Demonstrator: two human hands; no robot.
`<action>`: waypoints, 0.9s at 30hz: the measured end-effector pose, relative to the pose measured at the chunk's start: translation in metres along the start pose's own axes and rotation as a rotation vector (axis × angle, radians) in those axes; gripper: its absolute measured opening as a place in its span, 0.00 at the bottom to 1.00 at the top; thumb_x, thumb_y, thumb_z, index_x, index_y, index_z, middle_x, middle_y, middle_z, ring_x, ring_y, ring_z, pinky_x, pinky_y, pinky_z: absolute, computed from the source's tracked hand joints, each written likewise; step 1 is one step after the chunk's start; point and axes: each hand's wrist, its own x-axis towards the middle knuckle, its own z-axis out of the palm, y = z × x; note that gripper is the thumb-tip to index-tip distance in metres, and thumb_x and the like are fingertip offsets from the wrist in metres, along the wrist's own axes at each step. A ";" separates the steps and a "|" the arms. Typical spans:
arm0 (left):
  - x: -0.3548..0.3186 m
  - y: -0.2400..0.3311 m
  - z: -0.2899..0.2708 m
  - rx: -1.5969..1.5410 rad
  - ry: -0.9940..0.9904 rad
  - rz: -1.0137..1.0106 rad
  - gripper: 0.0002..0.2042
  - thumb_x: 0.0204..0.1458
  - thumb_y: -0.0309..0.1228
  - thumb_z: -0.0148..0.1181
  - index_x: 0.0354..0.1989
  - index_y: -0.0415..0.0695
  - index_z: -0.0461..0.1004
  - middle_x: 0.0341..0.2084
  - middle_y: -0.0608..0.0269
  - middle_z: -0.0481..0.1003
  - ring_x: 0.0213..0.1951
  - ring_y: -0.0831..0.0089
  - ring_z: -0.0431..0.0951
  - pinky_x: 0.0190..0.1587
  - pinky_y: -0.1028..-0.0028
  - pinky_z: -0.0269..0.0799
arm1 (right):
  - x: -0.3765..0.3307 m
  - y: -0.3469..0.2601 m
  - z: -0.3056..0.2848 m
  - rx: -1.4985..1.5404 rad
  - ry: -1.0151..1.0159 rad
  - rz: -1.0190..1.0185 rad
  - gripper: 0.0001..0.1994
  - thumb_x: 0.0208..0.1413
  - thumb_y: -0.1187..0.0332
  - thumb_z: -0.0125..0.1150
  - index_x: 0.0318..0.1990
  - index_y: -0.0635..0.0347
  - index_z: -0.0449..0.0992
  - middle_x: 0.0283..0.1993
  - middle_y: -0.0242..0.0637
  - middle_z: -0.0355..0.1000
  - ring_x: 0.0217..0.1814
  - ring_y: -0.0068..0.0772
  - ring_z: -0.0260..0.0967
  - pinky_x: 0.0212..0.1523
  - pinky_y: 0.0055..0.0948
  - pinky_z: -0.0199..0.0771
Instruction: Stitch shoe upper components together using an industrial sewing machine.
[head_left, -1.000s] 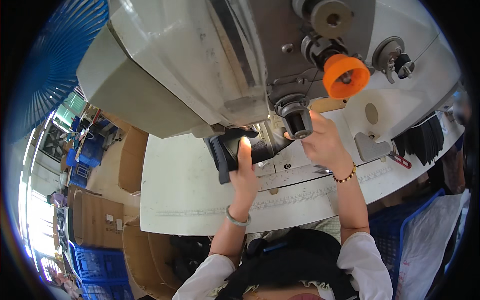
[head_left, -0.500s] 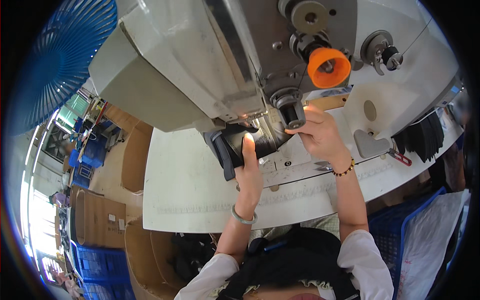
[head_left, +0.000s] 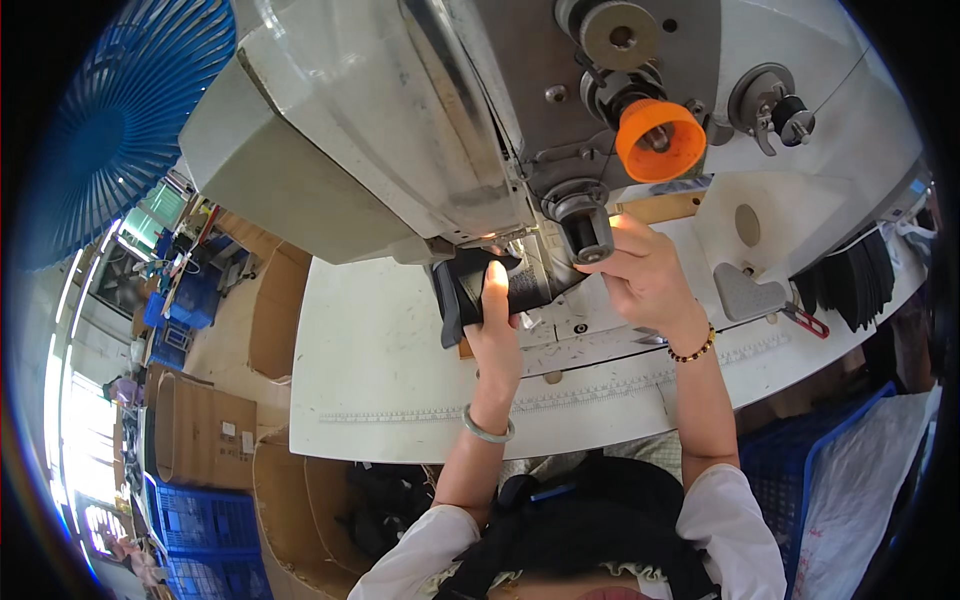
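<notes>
A black sewn piece (head_left: 527,287), part smooth and part cloth-like, lies under the sewing machine's head (head_left: 440,150), with a darker band along its left edge. My left hand (head_left: 495,330) grips it from the near side, thumb on top and fingers mostly hidden beneath. At the piece's right end, my right hand (head_left: 645,275) has its fingers bent and pinched together at the edge, beside the thread tension knob (head_left: 583,228). That knob and the machine head hide the needle area and part of the right fingertips. A small lamp glow lights both hands.
Small scissors (head_left: 648,337) lie by my right wrist. Further right are a grey flat plate (head_left: 748,293), a red cutter (head_left: 806,320) and a stack of black pieces (head_left: 850,275). An orange cup (head_left: 660,140) juts from the machine. Blue crate (head_left: 770,450) stands at right, cardboard boxes (head_left: 205,430) at left.
The black piece has shifted to the right under the machine, and its left band now sits closer to my left hand. Both hands keep their hold; the view has moved slightly.
</notes>
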 end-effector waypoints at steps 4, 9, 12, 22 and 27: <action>-0.005 0.002 0.006 -0.902 0.090 -0.372 0.11 0.51 0.33 0.52 0.41 0.45 0.67 0.32 0.73 0.67 0.31 0.87 0.65 0.29 0.85 0.62 | -0.003 0.002 0.001 0.043 0.028 -0.012 0.10 0.28 0.85 0.52 0.20 0.59 0.69 0.25 0.28 0.62 0.28 0.31 0.59 0.21 0.26 0.62; -0.005 0.002 0.003 -0.846 0.052 -0.350 0.10 0.52 0.36 0.52 0.40 0.46 0.68 0.31 0.75 0.67 0.29 0.88 0.64 0.28 0.87 0.60 | -0.004 0.003 0.002 0.005 -0.016 0.018 0.09 0.28 0.85 0.52 0.20 0.59 0.68 0.25 0.28 0.61 0.28 0.31 0.59 0.21 0.26 0.62; -0.004 0.005 0.005 -0.859 0.047 -0.351 0.10 0.52 0.36 0.52 0.39 0.45 0.68 0.30 0.75 0.67 0.28 0.89 0.64 0.28 0.87 0.59 | -0.005 0.002 0.001 -0.012 -0.029 0.021 0.09 0.27 0.84 0.53 0.20 0.59 0.68 0.25 0.28 0.61 0.28 0.31 0.59 0.21 0.25 0.62; -0.008 0.005 0.005 -0.871 0.059 -0.336 0.09 0.54 0.38 0.48 0.36 0.46 0.68 0.27 0.78 0.65 0.25 0.91 0.59 0.24 0.88 0.53 | -0.003 0.002 0.001 0.012 -0.022 0.040 0.10 0.25 0.85 0.51 0.20 0.59 0.68 0.24 0.28 0.60 0.28 0.31 0.59 0.21 0.25 0.61; -0.008 0.007 0.003 -0.828 0.037 -0.340 0.09 0.54 0.39 0.48 0.35 0.48 0.68 0.26 0.79 0.64 0.24 0.92 0.58 0.23 0.89 0.52 | -0.002 0.002 0.001 0.041 -0.026 0.054 0.11 0.24 0.85 0.51 0.20 0.60 0.69 0.24 0.29 0.60 0.27 0.31 0.59 0.21 0.26 0.61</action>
